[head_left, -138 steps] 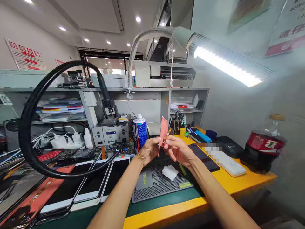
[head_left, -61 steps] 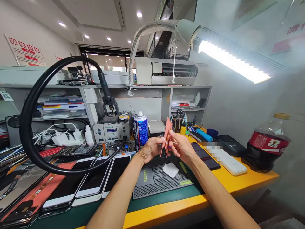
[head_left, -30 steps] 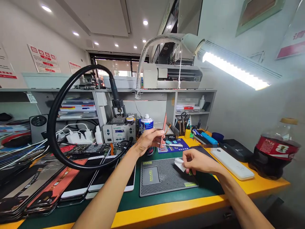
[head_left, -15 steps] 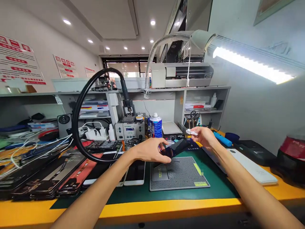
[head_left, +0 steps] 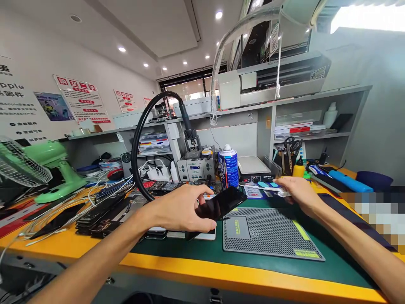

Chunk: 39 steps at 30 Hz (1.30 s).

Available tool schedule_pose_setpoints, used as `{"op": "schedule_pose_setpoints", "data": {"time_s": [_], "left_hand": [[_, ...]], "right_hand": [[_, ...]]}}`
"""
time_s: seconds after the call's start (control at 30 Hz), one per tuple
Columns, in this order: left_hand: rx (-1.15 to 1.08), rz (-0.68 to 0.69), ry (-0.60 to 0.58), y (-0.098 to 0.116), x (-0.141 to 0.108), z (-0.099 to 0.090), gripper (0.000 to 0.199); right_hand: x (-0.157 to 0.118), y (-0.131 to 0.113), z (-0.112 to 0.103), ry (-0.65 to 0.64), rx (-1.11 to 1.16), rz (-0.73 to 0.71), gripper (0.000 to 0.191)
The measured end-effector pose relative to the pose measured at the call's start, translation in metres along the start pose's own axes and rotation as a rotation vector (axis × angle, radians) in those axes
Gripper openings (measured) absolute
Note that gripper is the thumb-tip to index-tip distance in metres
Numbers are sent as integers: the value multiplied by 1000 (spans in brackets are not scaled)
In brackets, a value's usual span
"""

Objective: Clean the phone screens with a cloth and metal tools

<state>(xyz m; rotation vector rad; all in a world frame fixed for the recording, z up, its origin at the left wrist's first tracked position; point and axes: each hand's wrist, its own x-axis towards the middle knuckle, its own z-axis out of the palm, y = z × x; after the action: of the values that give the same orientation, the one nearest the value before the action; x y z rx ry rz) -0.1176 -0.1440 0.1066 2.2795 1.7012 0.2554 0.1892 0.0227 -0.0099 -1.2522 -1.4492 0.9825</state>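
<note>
My left hand [head_left: 186,209] is closed around the edge of a dark, glossy smartphone [head_left: 223,202], tilted above the work surface. Its far end reaches out over the upper left of the grey perforated mat [head_left: 268,236]. On the right, my right hand [head_left: 299,194] pinches a small crumpled white wipe [head_left: 283,193], low near the back of the green mat [head_left: 253,261]. Close to those fingers lies a light blue and white flat item [head_left: 267,185], too small to make out. My palm and the wipe's far part are hidden from view.
A blue spray can [head_left: 228,166] stands behind the phone, beside a soldering station [head_left: 196,168] with a looping black hose [head_left: 137,143]. Phone parts [head_left: 107,215] are stacked at left near a green fan [head_left: 58,164]. A yellow bottle [head_left: 298,168] stands back right.
My view has swung left and tilted, bringing the fan into sight. The phone in my left hand shows more of its glossy face. My right hand has lowered with the wipe.
</note>
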Motion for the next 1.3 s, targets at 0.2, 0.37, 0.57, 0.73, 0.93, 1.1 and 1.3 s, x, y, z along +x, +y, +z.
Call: {"op": "schedule_pose_setpoints", "data": {"time_s": [0.2,0.37,0.57,0.73,0.93,1.1,1.3], "left_hand": [[199,-268,85,-22,6,34,43],[259,-355,68,-32,38,48,43],[378,-388,61,-18,54,61,37],[478,-395,57,-12,57,74,38],[523,-395,62,-6,58,81,43],[507,-384,98,-3,51,83,51],[481,-382,120,-3,45,88,53]], "right_hand": [[-5,-4,5,-21,-93,-15,43],[-6,-3,5,-51,-179,-19,42],[-6,1,6,-81,-247,-87,45],[-7,1,7,-109,-274,-112,44],[-9,-2,8,-138,-297,-127,45],[-10,-4,8,-137,-307,-134,46],[-9,-1,11,-147,-323,-130,47]]}}
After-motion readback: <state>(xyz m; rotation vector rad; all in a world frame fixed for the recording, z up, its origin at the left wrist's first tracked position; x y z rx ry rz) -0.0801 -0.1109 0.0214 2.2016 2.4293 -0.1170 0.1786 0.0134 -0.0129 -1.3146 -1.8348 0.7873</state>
